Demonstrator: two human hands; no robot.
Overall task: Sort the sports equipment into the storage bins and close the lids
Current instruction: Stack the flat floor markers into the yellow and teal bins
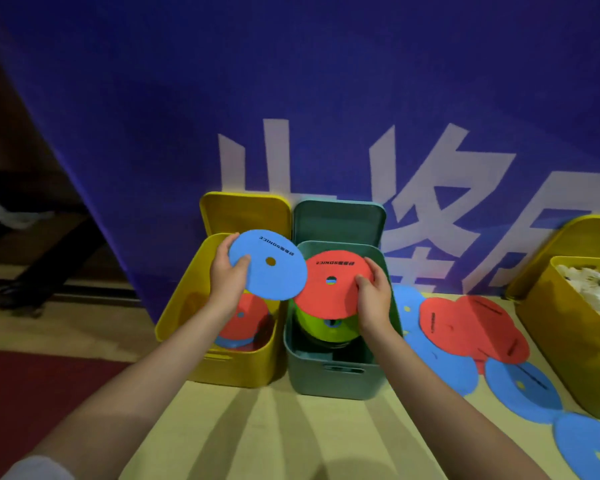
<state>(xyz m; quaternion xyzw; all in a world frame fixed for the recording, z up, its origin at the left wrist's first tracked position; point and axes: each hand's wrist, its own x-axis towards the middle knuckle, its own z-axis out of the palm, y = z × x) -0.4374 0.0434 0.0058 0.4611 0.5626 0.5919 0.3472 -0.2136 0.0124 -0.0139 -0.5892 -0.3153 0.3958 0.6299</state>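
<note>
Green bin [336, 379] has lime-green discs [323, 323] inside, the yellow bin [236, 368] next to it holds red and blue ones [245, 318], both lids flipped up against the purple banner [291, 81]. Left hand [227, 277] pinches a blue disc [269, 265] over the yellow bin, right hand [373, 296] grips a red disc [329, 282] over the green one. More flat discs [465, 327] are scattered on the floor to the right, next to another yellow bin [561, 327] of white shuttlecocks [596, 282].

The blue disc [269, 266] in the left hand [226, 276] and the red disc [329, 284] in the right hand [373, 294] look thin, matt and smooth, like foam or rubber sheet. Beneath the hands, the yellow bin [238, 370] and green bin [329, 379] are smooth plastic with a slight sheen. Behind them hangs a matt blue cloth banner [291, 81].
</note>
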